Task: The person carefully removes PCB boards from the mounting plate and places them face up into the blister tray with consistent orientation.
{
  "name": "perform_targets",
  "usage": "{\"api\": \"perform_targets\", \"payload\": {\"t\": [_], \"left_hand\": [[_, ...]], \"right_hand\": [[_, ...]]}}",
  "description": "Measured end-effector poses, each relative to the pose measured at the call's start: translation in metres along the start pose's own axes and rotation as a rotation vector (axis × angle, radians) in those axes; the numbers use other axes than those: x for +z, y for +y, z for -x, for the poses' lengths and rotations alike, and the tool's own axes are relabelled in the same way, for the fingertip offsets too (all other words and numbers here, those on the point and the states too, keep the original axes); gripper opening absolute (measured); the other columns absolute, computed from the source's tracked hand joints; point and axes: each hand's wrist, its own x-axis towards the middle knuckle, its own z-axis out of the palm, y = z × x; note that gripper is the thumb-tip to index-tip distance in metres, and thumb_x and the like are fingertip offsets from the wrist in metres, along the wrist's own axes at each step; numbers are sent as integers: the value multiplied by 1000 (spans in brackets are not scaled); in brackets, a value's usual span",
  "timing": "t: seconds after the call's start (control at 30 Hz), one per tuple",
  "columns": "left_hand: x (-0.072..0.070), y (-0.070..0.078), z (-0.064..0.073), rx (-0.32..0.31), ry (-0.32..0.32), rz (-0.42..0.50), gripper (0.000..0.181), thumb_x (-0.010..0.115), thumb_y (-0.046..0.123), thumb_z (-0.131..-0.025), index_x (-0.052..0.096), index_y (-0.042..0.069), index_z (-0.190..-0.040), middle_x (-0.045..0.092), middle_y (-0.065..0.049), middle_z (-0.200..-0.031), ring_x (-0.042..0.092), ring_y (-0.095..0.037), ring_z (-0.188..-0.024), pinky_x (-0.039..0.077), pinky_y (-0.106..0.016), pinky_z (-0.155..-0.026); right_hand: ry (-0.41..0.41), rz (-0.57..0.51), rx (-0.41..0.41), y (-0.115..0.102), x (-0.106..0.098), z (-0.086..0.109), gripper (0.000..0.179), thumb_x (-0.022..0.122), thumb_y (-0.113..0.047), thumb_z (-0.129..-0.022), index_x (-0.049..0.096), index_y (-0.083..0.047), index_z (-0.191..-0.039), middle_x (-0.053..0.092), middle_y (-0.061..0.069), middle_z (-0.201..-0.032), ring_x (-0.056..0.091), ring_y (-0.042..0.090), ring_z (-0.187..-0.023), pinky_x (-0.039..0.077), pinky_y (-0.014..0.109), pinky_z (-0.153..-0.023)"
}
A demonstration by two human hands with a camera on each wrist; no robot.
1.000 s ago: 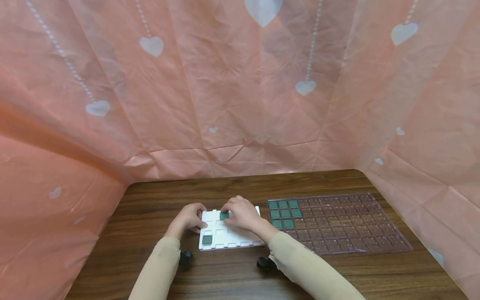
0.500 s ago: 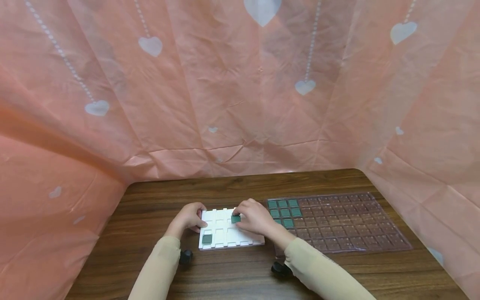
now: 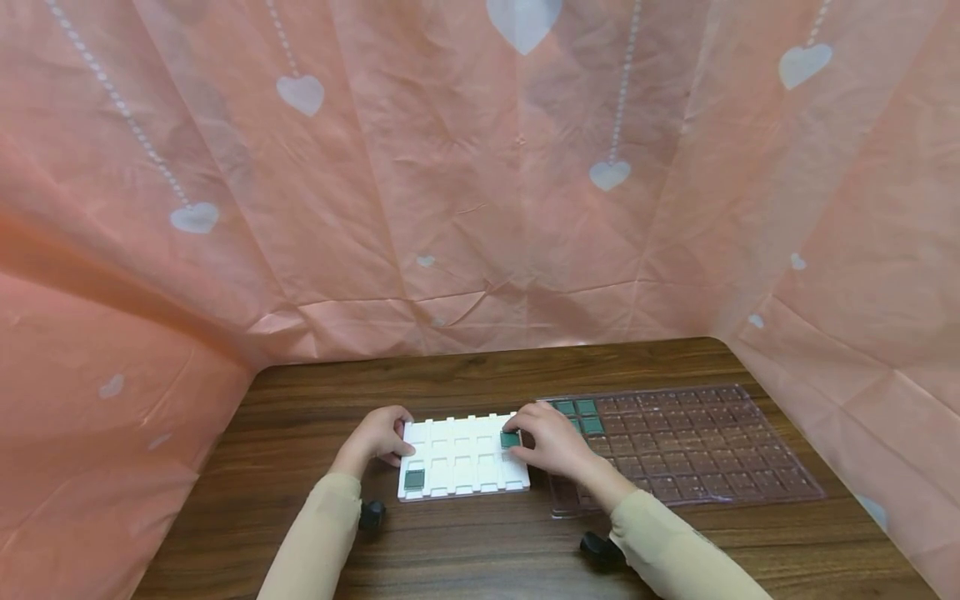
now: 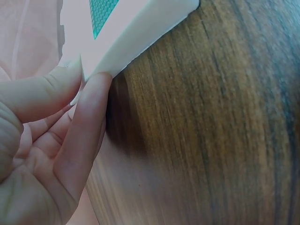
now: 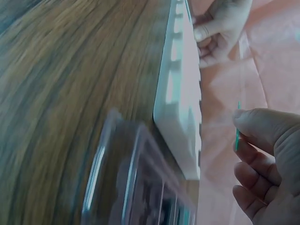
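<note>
My left hand (image 3: pixel 381 433) holds the left end of a white compartment tray (image 3: pixel 452 451). In the left wrist view its thumb and a finger pinch the tray's corner (image 4: pixel 86 70). A dark green square chip (image 3: pixel 414 479) lies in the tray's front left pocket. Over the tray's back right end, my right hand (image 3: pixel 555 442) pinches another thin green chip (image 3: pixel 509 439) between thumb and fingers. The right wrist view shows that chip (image 5: pixel 237 133) edge-on, raised off the white tray.
A clear plastic tray (image 3: pixel 697 446) with many pockets lies to the right on the wooden table (image 3: pixel 450 550). Several green chips (image 3: pixel 586 407) sit at its left end, partly hidden by my right hand. Pink cloth (image 3: pixel 480 208) hangs behind the table and at both sides.
My right hand has moved to the right along the white tray's back row, carrying the green chip from near the left to the right end. My left hand stays in place.
</note>
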Motion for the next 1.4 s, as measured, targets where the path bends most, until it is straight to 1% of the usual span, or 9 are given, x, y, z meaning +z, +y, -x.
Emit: {"api": "perform_targets", "payload": {"t": [0.17, 0.3, 0.47, 0.6, 0.7, 0.83, 1.0, 1.27, 1.4], "left_hand": [[-1, 0, 1, 17, 2, -3, 47, 81, -12, -71, 61, -6, -114, 50, -12, -79, 55, -21, -64, 60, -32, -51], [-1, 1, 2, 17, 1, 3, 48, 81, -13, -71, 61, -6, -114, 50, -12, -79, 55, -22, -64, 60, -33, -51], [0, 1, 2, 14, 2, 8, 49, 81, -13, -71, 61, -6, -115, 50, -12, -80, 56, -22, -64, 60, -33, -52], [0, 1, 2, 18, 3, 5, 49, 80, -13, -71, 60, -6, -115, 49, -12, -79, 55, -21, -63, 60, -33, -51], [0, 1, 2, 13, 3, 3, 49, 80, -13, -71, 60, -6, -115, 49, -12, -79, 55, -21, -63, 60, -33, -51], [1, 0, 1, 9, 4, 2, 49, 81, -13, -71, 61, -6, -115, 49, -12, -80, 55, -21, -64, 60, -33, -52], [1, 0, 1, 13, 4, 2, 48, 81, -13, -72, 61, -6, -115, 49, -12, -80, 55, -22, -64, 60, -33, -51], [1, 0, 1, 14, 6, 4, 47, 81, -13, -71, 61, -5, -113, 49, -12, -80, 55, -22, -64, 60, -33, -51], [1, 1, 2, 13, 6, -2, 47, 81, -12, -72, 61, -5, -113, 49, -12, -79, 55, -22, -64, 60, -32, -51]], "right_hand": [[4, -26, 60, 12, -10, 13, 25, 82, -15, -81, 73, -11, -105, 67, 1, -100, 59, 22, -94, 54, 40, -77], [0, -38, 87, 25, -18, 23, 25, 81, -14, -82, 73, -11, -106, 67, 1, -101, 58, 21, -92, 54, 38, -75], [-4, -54, 128, 40, -28, 36, 26, 81, -14, -82, 73, -11, -107, 67, 2, -103, 58, 21, -93, 54, 40, -77], [17, -44, 142, 51, -32, 48, 27, 82, -13, -80, 73, -9, -106, 68, 4, -104, 60, 26, -97, 54, 45, -83], [30, -30, 146, 58, -35, 56, 27, 83, -12, -79, 74, -9, -105, 68, 3, -103, 60, 27, -99, 54, 48, -85], [50, -7, 123, 64, -37, 65, 27, 83, -10, -78, 74, -9, -103, 68, 3, -100, 60, 27, -95, 54, 48, -82], [66, 16, 102, 72, -39, 73, 27, 84, -9, -76, 74, -9, -101, 68, 5, -99, 60, 29, -94, 54, 49, -82], [55, 31, 81, 79, -45, 80, 28, 85, -7, -75, 74, -8, -101, 67, 6, -97, 60, 31, -94, 53, 52, -82], [22, 34, 110, 81, -47, 81, 27, 84, -6, -75, 74, -8, -100, 67, 6, -97, 60, 32, -95, 53, 52, -82]]}}
